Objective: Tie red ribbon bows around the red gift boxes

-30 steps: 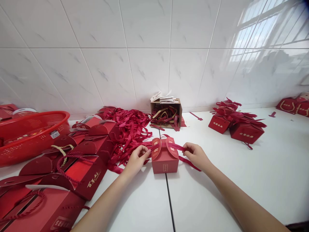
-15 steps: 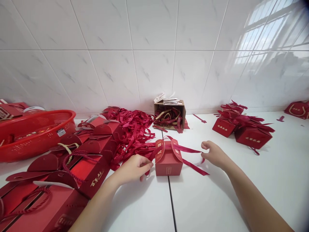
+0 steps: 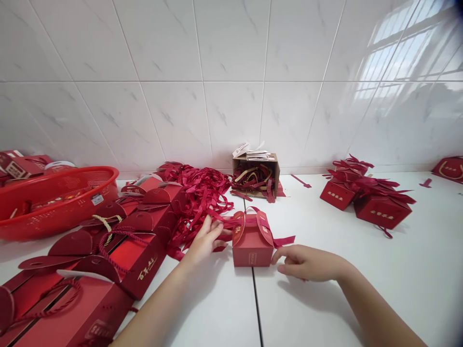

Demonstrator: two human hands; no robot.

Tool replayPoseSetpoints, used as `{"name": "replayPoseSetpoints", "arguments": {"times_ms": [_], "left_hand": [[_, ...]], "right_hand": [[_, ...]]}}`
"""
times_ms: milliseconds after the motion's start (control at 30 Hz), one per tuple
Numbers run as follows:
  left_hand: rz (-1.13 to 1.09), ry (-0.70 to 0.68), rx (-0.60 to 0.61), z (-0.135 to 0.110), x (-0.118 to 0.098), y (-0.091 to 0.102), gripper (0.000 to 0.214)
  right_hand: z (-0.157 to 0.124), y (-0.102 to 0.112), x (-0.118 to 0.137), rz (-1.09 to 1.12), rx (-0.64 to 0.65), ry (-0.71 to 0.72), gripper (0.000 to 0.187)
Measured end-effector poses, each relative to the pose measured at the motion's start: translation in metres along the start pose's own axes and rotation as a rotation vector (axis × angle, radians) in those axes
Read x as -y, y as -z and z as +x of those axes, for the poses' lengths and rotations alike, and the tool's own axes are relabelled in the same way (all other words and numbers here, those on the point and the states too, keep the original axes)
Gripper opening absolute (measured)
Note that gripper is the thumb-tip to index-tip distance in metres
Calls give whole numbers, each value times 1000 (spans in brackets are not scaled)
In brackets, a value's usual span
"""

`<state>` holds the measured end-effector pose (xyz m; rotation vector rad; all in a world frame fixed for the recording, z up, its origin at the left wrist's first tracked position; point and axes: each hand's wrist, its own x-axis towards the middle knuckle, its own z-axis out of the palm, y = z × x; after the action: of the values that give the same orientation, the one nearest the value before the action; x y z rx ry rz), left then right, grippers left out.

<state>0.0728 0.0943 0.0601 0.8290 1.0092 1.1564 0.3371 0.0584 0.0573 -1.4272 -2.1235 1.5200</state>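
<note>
A small red gift box [image 3: 252, 248] with rounded top flaps and gold print stands upright in front of me. A dark red ribbon [image 3: 284, 241] passes through its top and trails out on both sides. On the left, my left hand [image 3: 207, 239] pinches the ribbon close to the box; its fingers partly hide the hold. To the right, my right hand [image 3: 307, 262] holds nothing. Its index finger reaches to the box's lower right edge, the thumb stands apart below, and the other fingers are curled.
Large red boxes [image 3: 104, 294] and a red plastic basket [image 3: 104, 176] fill the left. A ribbon heap [image 3: 204, 183] lies behind my left hand. An open carton [image 3: 278, 176] of scraps stands by the tiled wall. Ribbon-tied boxes [image 3: 383, 212] sit at right.
My right hand has let go of the ribbon on the right and moved left and down to the box. My left hand has shifted slightly up and left.
</note>
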Motion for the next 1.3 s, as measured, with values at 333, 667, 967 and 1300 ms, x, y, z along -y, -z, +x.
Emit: {"name": "replayPoseSetpoints", "arguments": {"times_ms": [333, 667, 967, 1300], "left_hand": [[-599, 117, -112, 14, 8, 4, 17], [-599, 41, -205, 9, 0, 2, 11], [-593, 49, -150, 8, 0, 8, 14], [-476, 99, -374, 15, 2, 10, 9]], "right_hand": [[19, -8, -8, 233, -389, 40, 58], [33, -11, 1, 1332, -612, 409, 43], [35, -2, -4, 1669, -665, 324, 16], [38, 5, -13, 1612, -804, 31, 6]]}}
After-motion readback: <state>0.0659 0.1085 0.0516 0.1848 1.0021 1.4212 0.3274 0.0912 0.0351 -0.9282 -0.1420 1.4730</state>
